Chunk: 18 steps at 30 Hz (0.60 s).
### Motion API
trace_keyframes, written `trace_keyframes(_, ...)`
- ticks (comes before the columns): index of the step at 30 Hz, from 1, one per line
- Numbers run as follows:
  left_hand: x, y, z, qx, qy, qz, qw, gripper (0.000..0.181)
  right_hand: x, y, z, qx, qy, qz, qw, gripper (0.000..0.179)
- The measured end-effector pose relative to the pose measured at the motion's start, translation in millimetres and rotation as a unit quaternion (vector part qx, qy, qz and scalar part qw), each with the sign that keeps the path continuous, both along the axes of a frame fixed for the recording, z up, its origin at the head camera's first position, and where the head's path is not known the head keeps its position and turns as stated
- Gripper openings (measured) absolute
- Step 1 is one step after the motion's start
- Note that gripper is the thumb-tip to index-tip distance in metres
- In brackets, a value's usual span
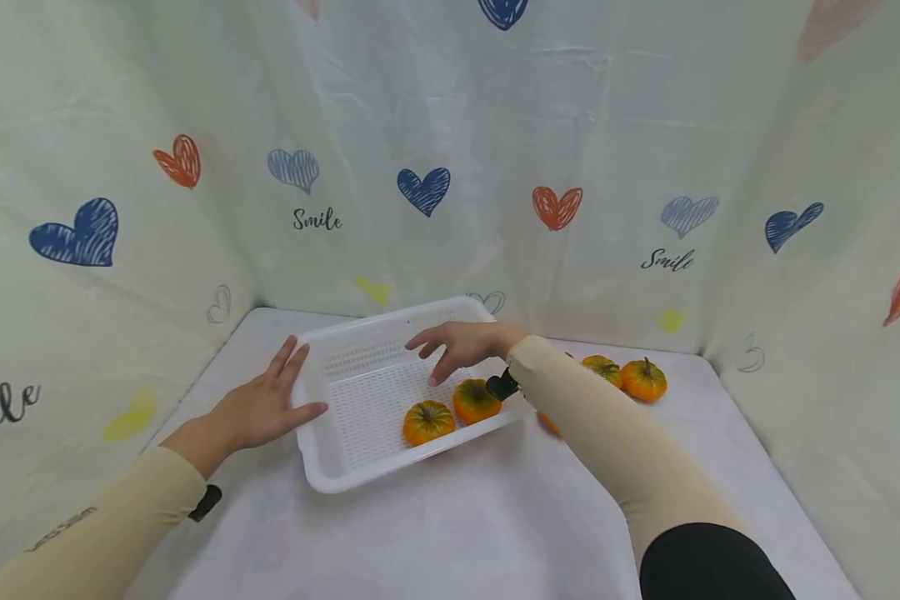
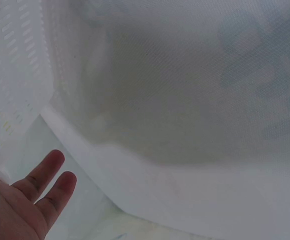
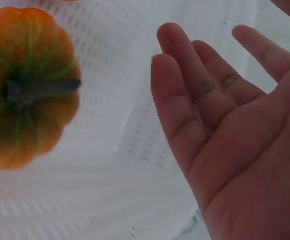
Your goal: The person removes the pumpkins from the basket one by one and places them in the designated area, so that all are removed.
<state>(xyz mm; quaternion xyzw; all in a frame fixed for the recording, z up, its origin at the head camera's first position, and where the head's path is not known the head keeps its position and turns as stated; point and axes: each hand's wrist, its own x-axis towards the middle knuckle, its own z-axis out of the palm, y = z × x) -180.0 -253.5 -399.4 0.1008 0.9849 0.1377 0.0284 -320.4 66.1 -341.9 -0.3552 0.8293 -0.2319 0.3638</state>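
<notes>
A white perforated plastic basket (image 1: 360,482) sits at a slant on the table, with two small orange pumpkins inside along its near side. One is the left pumpkin (image 1: 428,422); the other, the right pumpkin (image 1: 476,402), lies just below my right wrist. My left hand (image 1: 262,408) rests at the basket's left rim, fingers spread and straight. Over the basket's right part hovers my right hand (image 1: 461,342), its fingers loosely bent and holding nothing. In the right wrist view a pumpkin (image 3: 30,90) with a dark stem lies beside that hand (image 3: 239,125), apart from the fingers.
Right of the basket, partly behind my right forearm, several more pumpkins lie on the table, among them a pumpkin (image 1: 643,381) at the far right of the group. A white curtain (image 1: 465,100) printed with hearts encloses the white-covered table (image 1: 450,542) at the back and sides.
</notes>
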Motion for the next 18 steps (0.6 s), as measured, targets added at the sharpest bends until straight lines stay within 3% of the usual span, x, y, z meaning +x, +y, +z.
trace_keyframes(9, -0.8, 0.5, -0.5, -0.006, 0.000, 0.003, 1.0000, 0.104, 3.9, -13.2, -23.7, 0.028, -0.044, 0.052, 0.9973, 0.071)
trace_keyframes(18, 0.0, 0.5, 0.7, -0.009, -0.005, 0.011, 0.9999, 0.102, 7.7, -21.7, -36.9, 0.102, -0.025, 0.084, 0.9909, 0.063)
